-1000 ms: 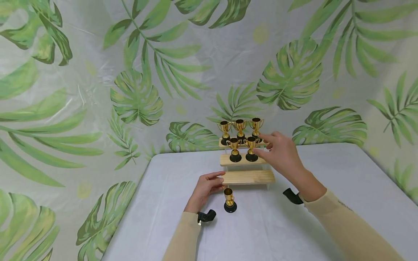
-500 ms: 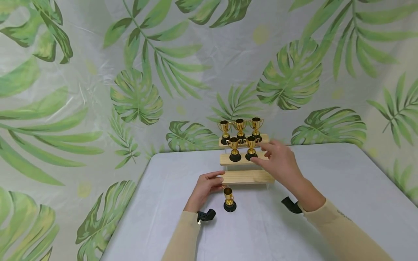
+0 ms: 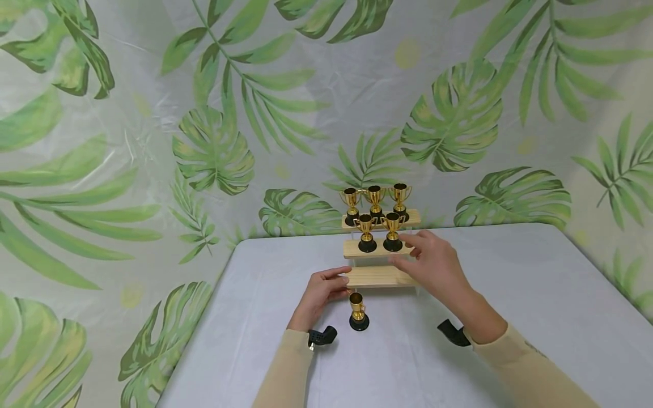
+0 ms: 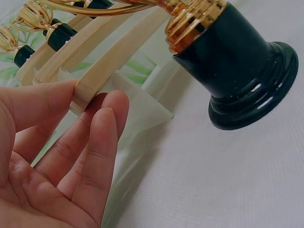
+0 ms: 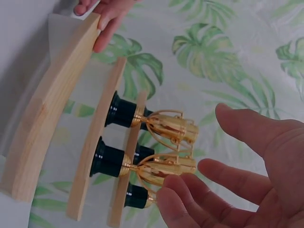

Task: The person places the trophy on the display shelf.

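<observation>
My left hand (image 3: 320, 292) pinches the left end of the lowest shelf (image 3: 382, 276) of a three-step wooden display stand; thumb and fingers lie on either side of the board in the left wrist view. My right hand (image 3: 437, 266) hovers at the stand's right side, fingers parted and holding nothing. Its fingertips are close to the right gold trophy cup (image 3: 393, 224) on the middle shelf; contact cannot be told. A second trophy (image 3: 365, 225) stands left of it. Three more trophies (image 3: 374, 197) stand on the top shelf. One trophy (image 3: 359, 311) stands upright on the table by my left hand.
A white cloth covers the table (image 3: 275, 266). Behind the stand hangs a leaf-patterned sheet (image 3: 306, 141). Black camera mounts (image 3: 322, 336) sit on both wrists. Clear supports (image 4: 137, 99) hold up the wooden shelves.
My right hand has drawn down and back from the right trophies toward the lower shelf's right end. My left hand and the trophies have stayed in place.
</observation>
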{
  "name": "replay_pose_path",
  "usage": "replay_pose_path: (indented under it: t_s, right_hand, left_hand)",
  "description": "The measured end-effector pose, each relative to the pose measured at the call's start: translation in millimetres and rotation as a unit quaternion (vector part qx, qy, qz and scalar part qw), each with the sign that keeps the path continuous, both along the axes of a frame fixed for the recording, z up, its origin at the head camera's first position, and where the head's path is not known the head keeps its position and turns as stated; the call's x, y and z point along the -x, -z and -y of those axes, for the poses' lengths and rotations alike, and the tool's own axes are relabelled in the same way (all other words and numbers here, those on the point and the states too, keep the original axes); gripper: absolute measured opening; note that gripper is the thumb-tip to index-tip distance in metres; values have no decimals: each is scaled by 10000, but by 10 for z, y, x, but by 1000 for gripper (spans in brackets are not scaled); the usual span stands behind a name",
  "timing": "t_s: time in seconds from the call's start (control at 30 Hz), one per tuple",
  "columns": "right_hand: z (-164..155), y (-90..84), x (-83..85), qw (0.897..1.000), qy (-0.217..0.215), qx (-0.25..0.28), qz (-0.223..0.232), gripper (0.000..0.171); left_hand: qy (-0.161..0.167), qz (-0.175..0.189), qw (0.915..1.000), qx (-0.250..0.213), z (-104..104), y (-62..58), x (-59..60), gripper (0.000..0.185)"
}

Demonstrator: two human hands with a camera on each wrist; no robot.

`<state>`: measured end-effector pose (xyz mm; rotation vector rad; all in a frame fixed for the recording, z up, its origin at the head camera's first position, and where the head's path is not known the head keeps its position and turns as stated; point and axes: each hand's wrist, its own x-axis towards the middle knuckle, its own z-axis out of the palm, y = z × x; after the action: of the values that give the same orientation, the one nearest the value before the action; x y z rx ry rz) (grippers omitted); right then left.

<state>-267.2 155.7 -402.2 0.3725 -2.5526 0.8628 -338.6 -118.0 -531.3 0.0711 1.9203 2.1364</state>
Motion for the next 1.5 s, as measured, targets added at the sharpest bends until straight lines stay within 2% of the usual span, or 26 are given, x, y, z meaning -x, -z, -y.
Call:
replay_pose_path:
  t_s: [0.37, 0.77, 1.0, 1.4, 1.5]
  right_hand:
    - [68, 86, -104, 9998, -144, 30, 121, 50]
    - [183, 197, -164, 9993, -201, -127, 277, 54]
    - [237, 258, -196, 9992, -323, -55, 237, 50]
    - [417, 397, -270, 9969, -441, -190, 628, 54]
    - [462, 417, -296, 9968, -507, -200, 585, 53]
  left_hand:
    - [-2, -15, 10000, 54, 10, 12, -3, 33]
    - [3, -16, 10000, 1, 0, -13, 17, 35]
    - [-24, 3, 10000, 8, -5, -5, 36, 32]
    - [36, -20, 10000, -2, -2, 6, 32, 32]
    - [35, -29, 10000, 24, 7, 15, 26, 31]
